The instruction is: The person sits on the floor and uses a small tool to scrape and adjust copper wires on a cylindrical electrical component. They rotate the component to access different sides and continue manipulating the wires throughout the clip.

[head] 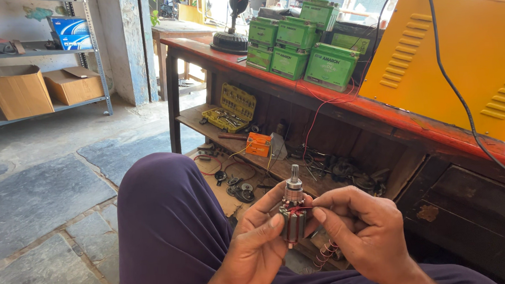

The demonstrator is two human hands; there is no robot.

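Head view, looking down at a seated person's lap in a workshop. Both hands meet just above the knees, which are covered in dark purple trousers (171, 225). The left hand (257, 244) is closed around a small motor armature (294, 217), held upright, with its thumb pressed on the front of the ribbed core. The armature's metal shaft points up, and red wire is wound around its upper part. The right hand (361, 225) is closed in a pinch, its thumb and forefinger touching the red winding at the top of the core. A coil of red wire (324, 253) hangs below the right hand.

Behind the hands stands a long wooden desk (376, 116) with a worn red top. On it sit stacked green battery boxes (299, 43), a yellow metal case with vent slots (458, 53) and a black cable (460, 99) draped across that case. On the lower shelf of the desk lie a yellow socket set (231, 107), a small orange box (258, 144) and scattered metal parts. At far left, a metal rack (40, 83) holds cardboard boxes. The floor is grey stone slabs
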